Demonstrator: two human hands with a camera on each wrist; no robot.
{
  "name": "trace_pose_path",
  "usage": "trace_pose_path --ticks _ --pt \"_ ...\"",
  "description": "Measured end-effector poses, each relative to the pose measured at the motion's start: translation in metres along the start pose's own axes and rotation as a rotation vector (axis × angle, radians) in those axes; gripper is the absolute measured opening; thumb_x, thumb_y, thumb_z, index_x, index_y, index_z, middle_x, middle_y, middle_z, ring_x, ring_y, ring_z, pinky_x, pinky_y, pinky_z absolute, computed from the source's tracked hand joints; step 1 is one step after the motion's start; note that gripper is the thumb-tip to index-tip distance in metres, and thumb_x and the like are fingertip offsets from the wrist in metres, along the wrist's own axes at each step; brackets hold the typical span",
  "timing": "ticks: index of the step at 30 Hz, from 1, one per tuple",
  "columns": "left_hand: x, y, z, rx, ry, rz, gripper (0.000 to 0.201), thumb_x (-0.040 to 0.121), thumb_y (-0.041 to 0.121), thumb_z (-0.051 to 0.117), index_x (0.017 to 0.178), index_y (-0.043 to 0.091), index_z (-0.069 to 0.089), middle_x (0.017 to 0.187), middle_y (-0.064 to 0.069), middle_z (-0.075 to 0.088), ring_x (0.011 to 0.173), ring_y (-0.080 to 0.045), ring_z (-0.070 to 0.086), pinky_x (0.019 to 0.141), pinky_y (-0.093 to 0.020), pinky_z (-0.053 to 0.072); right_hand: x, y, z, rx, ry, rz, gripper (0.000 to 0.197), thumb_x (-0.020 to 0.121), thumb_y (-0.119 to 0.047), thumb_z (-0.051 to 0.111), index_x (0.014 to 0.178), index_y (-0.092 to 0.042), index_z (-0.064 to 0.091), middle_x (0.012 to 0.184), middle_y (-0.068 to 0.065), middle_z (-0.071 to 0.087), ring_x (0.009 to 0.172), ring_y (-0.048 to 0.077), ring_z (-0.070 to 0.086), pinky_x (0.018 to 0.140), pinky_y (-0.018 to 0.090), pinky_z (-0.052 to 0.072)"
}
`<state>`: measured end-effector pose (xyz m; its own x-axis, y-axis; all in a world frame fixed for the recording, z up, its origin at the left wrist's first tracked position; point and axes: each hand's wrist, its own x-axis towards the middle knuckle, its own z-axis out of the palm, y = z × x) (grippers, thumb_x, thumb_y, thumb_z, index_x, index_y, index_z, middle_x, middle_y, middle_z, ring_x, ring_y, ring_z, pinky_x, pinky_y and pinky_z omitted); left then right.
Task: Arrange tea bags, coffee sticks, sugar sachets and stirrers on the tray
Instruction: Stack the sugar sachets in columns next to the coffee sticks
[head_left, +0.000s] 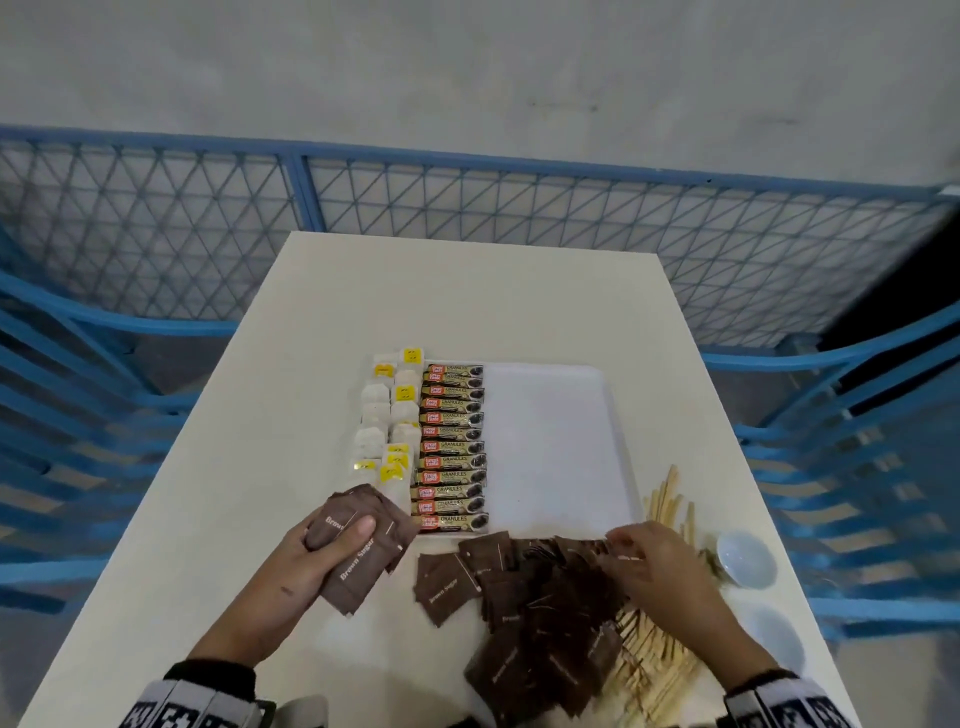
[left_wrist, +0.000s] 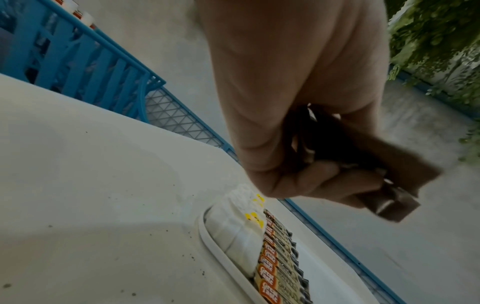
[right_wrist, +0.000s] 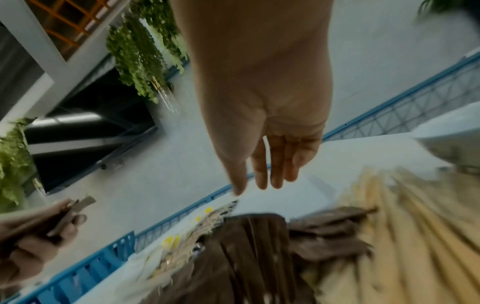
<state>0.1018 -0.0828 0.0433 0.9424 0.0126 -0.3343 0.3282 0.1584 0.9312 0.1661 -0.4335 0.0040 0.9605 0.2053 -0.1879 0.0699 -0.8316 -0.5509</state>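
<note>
A white tray (head_left: 545, 441) lies mid-table, its right part bare. Along its left side sit tea bags (head_left: 389, 421) with yellow tags, and beside them a column of coffee sticks (head_left: 452, 447). My left hand (head_left: 343, 540) grips a stack of brown sugar sachets (head_left: 363, 561) just left of the tray's near corner; the left wrist view shows the fingers (left_wrist: 311, 181) curled round the stack (left_wrist: 389, 156). My right hand (head_left: 623, 548) hovers with straight fingers (right_wrist: 265, 176) over the loose pile of sachets (head_left: 540, 597), holding nothing. Wooden stirrers (head_left: 667, 499) lie to the right.
Two small white dishes (head_left: 748, 558) stand near the table's right edge. More stirrers (head_left: 649, 660) lie under the sachet pile at the front right. Blue chairs (head_left: 78, 405) flank the table, and a blue mesh fence (head_left: 467, 208) runs behind it.
</note>
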Motion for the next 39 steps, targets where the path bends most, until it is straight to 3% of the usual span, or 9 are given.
trace_pose_path --ticks 4,7,12,16,20,23,26,35,39 --pt "0.000 -0.005 -0.006 -0.008 0.047 -0.017 0.065 0.061 0.058 0.077 0.103 0.009 0.066 0.098 -0.009 0.072 0.088 -0.019 0.067 0.079 -0.026 0.051 -0.015 0.005 0.021 -0.215 -0.156 -0.110 0.055 0.077 -0.047 0.069 0.125 -0.024 0.054 0.115 -0.004 0.051 0.113 0.015 0.040 0.096 0.023 0.032" --pt "-0.002 -0.003 -0.003 -0.072 0.046 -0.064 0.042 0.077 0.036 0.073 0.110 0.011 0.066 0.108 -0.013 0.071 0.103 -0.029 0.066 0.098 -0.041 0.045 -0.018 0.003 0.031 -0.239 -0.073 -0.125 0.042 0.074 -0.034 0.074 0.111 -0.017 0.064 0.106 -0.001 0.056 0.109 0.021 0.047 0.093 0.028 0.039" --pt "-0.003 0.002 -0.002 -0.122 0.022 -0.098 0.074 0.050 0.052 0.085 0.105 0.005 0.068 0.101 -0.016 0.072 0.088 -0.024 0.070 0.077 -0.027 0.058 -0.023 -0.004 0.029 -0.164 -0.061 -0.094 0.021 0.081 -0.028 0.069 0.098 -0.017 0.063 0.089 -0.014 0.045 0.092 0.007 0.044 0.080 0.019 0.038" --pt "0.001 0.006 0.003 -0.258 0.023 -0.120 0.035 0.075 0.022 0.064 0.102 -0.001 0.064 0.095 -0.017 0.071 0.079 -0.019 0.071 0.076 -0.028 0.058 -0.025 -0.009 0.023 -0.046 -0.056 -0.030 0.011 0.084 -0.026 0.066 0.082 -0.022 0.056 0.076 -0.018 0.047 0.075 0.001 0.046 0.064 0.013 0.035" --pt "0.006 0.012 0.011 -0.333 -0.020 -0.139 0.030 0.074 0.012 0.058 0.102 0.001 0.062 0.091 -0.017 0.071 0.082 -0.021 0.072 0.069 -0.030 0.060 -0.024 -0.011 0.016 -0.028 -0.042 0.019 0.013 0.086 -0.025 0.064 0.081 -0.014 0.058 0.074 -0.007 0.057 0.069 0.006 0.051 0.059 0.014 0.036" --pt "0.013 0.014 0.016 -0.324 -0.037 -0.157 0.041 0.072 0.016 0.069 0.110 0.002 0.061 0.097 -0.020 0.070 0.082 -0.024 0.071 0.074 -0.034 0.059 -0.024 -0.011 0.016 -0.013 -0.045 0.034 0.014 0.086 -0.026 0.063 0.082 -0.013 0.058 0.077 -0.002 0.061 0.071 0.011 0.055 0.059 0.016 0.037" --pt "0.019 0.016 0.023 -0.271 -0.097 -0.157 0.071 0.049 0.029 0.092 0.111 0.007 0.064 0.102 -0.015 0.071 0.085 -0.024 0.070 0.073 -0.031 0.059 -0.025 -0.015 0.012 0.015 -0.007 0.024 0.021 0.087 -0.027 0.063 0.072 -0.019 0.051 0.074 0.000 0.056 0.065 0.011 0.050 0.057 0.016 0.034" --pt "0.037 0.018 0.054 -0.174 -0.083 -0.235 0.048 0.078 0.008 0.072 0.122 0.010 0.054 0.096 -0.011 0.072 0.075 -0.022 0.071 0.062 -0.029 0.057 -0.012 -0.083 -0.028 0.480 0.058 -0.035 0.011 0.084 -0.024 0.068 0.078 -0.019 0.060 0.066 -0.011 0.062 0.062 -0.001 0.056 0.058 0.011 0.040" --pt "0.043 0.027 0.067 -0.220 -0.192 -0.207 0.047 0.074 0.013 0.064 0.121 0.016 0.057 0.105 -0.011 0.072 0.086 -0.023 0.071 0.077 -0.041 0.056 0.005 -0.117 -0.020 0.834 -0.074 -0.011 0.012 0.084 -0.015 0.068 0.086 -0.005 0.060 0.084 0.006 0.067 0.078 0.017 0.063 0.075 0.032 0.051"
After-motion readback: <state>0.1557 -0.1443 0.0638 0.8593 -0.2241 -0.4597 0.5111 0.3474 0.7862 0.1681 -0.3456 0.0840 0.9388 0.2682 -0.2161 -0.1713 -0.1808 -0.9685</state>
